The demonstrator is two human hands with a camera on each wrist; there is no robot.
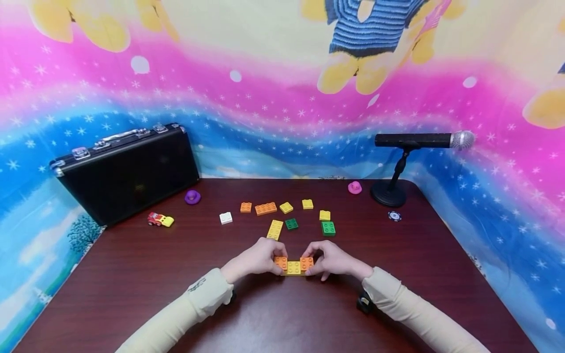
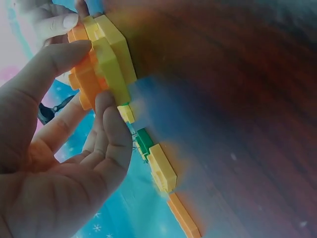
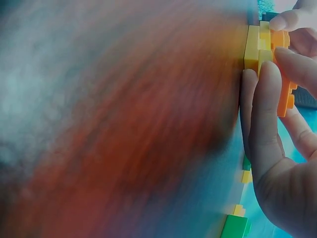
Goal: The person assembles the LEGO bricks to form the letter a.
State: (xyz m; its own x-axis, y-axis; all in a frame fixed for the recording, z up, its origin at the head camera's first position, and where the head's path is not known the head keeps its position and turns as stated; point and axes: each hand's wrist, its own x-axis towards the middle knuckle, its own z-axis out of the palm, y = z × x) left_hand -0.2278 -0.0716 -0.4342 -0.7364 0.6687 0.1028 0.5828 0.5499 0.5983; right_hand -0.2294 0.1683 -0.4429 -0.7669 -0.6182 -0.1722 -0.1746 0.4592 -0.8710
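Low over the table in front of me is a small stack of toy building bricks, with a yellow brick (image 1: 293, 267) between two orange ones. My left hand (image 1: 258, 256) pinches the left orange brick (image 1: 280, 263) between thumb and fingers. At the other end, my right hand (image 1: 334, 258) pinches the right orange brick (image 1: 307, 263). In the left wrist view, yellow bricks (image 2: 113, 72) sit beneath the orange brick (image 2: 85, 82), and the left thumb presses on its studs. The right wrist view has the right fingers against the side of the stack.
Behind the hands lie loose bricks: a long yellow one (image 1: 274, 229), dark green (image 1: 291, 224), green (image 1: 328, 228), orange (image 1: 266, 208), white (image 1: 226, 217) and several yellow. Farther out stand a black briefcase (image 1: 128, 171), toy car (image 1: 160, 220), microphone on a stand (image 1: 412, 140) and poker chip (image 1: 395, 216).
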